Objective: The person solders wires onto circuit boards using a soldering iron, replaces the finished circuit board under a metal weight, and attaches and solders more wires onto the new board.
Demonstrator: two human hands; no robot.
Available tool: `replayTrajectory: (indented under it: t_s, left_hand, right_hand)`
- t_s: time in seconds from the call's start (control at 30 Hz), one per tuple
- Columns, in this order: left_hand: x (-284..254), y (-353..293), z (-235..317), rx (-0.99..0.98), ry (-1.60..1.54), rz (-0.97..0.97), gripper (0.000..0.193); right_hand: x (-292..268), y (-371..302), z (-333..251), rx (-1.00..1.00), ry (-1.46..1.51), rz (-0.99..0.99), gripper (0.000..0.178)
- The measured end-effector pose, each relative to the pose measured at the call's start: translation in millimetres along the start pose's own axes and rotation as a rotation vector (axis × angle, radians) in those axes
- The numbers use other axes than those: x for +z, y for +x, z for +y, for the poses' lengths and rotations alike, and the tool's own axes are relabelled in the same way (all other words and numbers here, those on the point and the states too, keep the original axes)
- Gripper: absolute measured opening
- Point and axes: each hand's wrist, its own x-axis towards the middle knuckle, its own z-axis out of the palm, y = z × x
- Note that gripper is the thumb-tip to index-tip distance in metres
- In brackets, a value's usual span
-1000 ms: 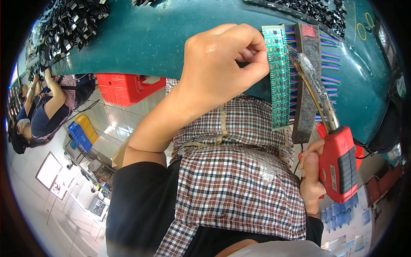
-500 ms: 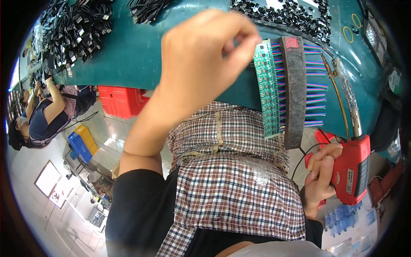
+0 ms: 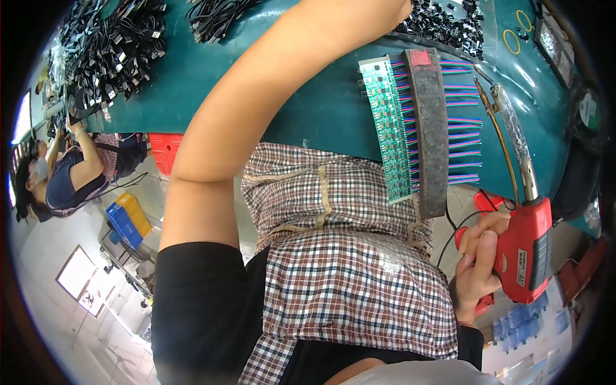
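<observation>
Right hand (image 3: 478,263) curls round a red soldering gun (image 3: 526,250); a green circuit board (image 3: 386,128) overhangs the glossy green worktop's (image 3: 314,119) near edge; left hand (image 3: 384,11), openness impossible to tell, is beside black connectors (image 3: 452,29); a co-worker (image 3: 74,170) is at the worktop's left end.

There is one red tool (image 3: 523,250) with two metal rods (image 3: 515,141), one long green board (image 3: 387,131) and one dark bar (image 3: 430,141) with one red patch (image 3: 419,58). More than eight bunches of striped wires (image 3: 460,86) stick out, too crowded to count. There are two yellow rings (image 3: 511,42), two piles of black cords (image 3: 122,51), one blue box (image 3: 124,226) and one yellow box (image 3: 135,209).
</observation>
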Motion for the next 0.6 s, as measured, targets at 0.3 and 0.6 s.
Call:
replayTrajectory:
  t_s: [0.3,0.6]
  left_hand:
    - [-28.0,-12.0,-1.5,-0.081,-0.273,0.113,0.013]
    - [-50.4,-114.9,36.3,-0.242,-0.834,0.089,0.011]
  right_hand:
    - [6.5,3.6,-6.8,0.007,0.081,-0.006,0.017]
    - [-11.4,-6.4,2.1,0.009,-0.051,-0.215,0.014]
